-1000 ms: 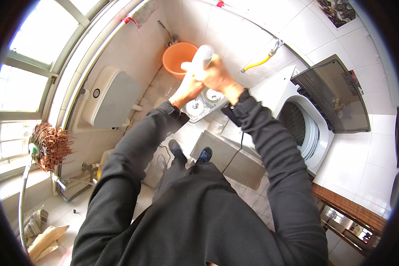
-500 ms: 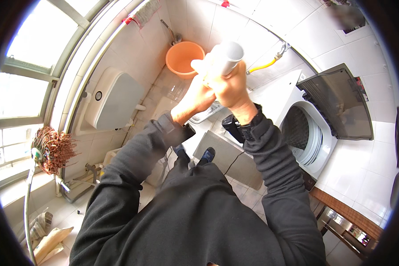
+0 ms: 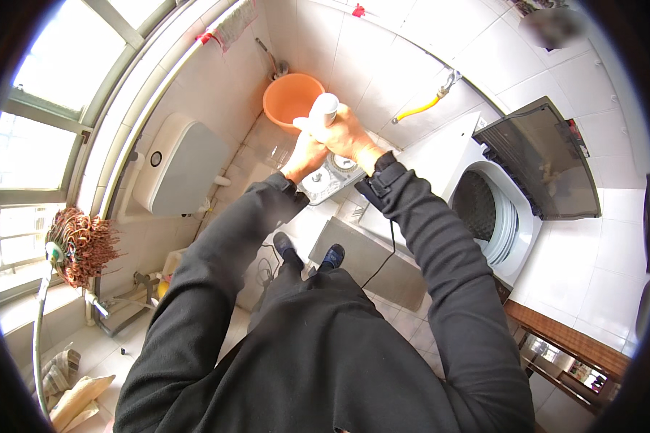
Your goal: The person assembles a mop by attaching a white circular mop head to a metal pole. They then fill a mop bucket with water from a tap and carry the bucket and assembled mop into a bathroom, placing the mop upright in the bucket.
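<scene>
Both my hands are raised in front of me, close together, around a white cylinder-shaped thing point(image 3: 326, 107) that looks like a bottle. Its rounded white end points up and away. My right hand point(image 3: 347, 136) wraps round its upper part, fingers closed. Lower down and to the left, my left hand point(image 3: 308, 156) is closed against the same thing. My fingers hide its lower part. Beyond the hands stands an orange bucket point(image 3: 287, 99) in the far corner. Partly covered by my wrists, a white panel with round dial-like parts point(image 3: 321, 189) lies below.
A white washing machine point(image 3: 516, 268) stands at the right, its dark lid point(image 3: 549, 162) raised. A yellow hose point(image 3: 419, 110) hangs from the wall tap. A grey cistern point(image 3: 184, 169) is fixed to the left wall, near an upturned mop point(image 3: 83, 245). A dark cord point(image 3: 383, 261) crosses a grey slab point(image 3: 361, 249).
Both hands have come down and left with the white cylinder-shaped thing. It has tipped, so less of its side shows. More of the dial panel is visible below.
</scene>
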Action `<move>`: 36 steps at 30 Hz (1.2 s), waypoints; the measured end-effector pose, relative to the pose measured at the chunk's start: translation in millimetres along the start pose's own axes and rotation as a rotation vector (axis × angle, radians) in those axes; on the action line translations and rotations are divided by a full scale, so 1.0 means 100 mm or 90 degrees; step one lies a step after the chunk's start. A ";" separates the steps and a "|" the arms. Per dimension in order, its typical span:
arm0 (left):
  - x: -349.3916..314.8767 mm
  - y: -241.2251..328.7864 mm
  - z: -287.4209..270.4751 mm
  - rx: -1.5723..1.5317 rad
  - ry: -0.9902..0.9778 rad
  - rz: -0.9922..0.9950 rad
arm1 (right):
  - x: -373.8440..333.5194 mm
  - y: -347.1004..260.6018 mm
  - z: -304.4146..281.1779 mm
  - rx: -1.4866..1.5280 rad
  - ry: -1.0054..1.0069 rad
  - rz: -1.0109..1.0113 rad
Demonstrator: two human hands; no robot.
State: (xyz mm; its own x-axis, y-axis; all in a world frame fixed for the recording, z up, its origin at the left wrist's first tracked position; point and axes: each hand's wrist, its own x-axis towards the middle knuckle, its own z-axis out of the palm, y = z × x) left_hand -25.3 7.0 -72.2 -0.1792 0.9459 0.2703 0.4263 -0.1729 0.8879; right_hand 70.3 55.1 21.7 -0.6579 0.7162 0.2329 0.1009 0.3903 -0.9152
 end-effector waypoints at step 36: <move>-0.58 -0.81 -0.07 0.036 -0.245 -0.309 | -0.43 0.56 0.01 -0.106 0.013 0.093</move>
State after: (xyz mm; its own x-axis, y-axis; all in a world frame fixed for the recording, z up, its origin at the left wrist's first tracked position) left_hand -55.6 -35.5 -157.4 -0.0366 0.9459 -0.3223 0.4247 0.3067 0.8518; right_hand 104.0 45.5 -39.4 -0.6119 0.7832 0.1102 0.3175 0.3708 -0.8728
